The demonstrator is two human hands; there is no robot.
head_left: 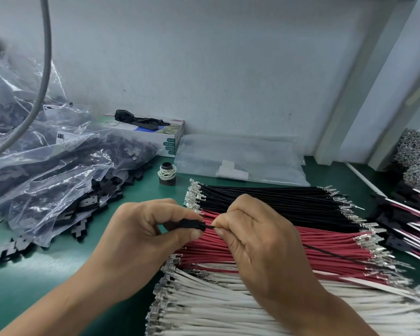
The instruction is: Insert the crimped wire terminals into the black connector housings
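My left hand [146, 229] grips a small black connector housing [190, 224] between thumb and fingers. My right hand [250, 234] pinches a black wire [337, 256] right at the housing's right end; the wire trails off to the right over the red bundle. Its terminal is hidden at the housing's mouth. Beneath my hands lie three rows of crimped wires: black wires [277, 197], red wires [325, 243] and white wires [216, 304], silver terminals at both ends.
Clear plastic bags of black housings [58, 166] spill onto the green mat [46, 275] at left. A glove box [153, 132], a small spool [167, 173] and a flat clear bag [240, 158] sit behind. Finished assemblies [410, 214] pile at right.
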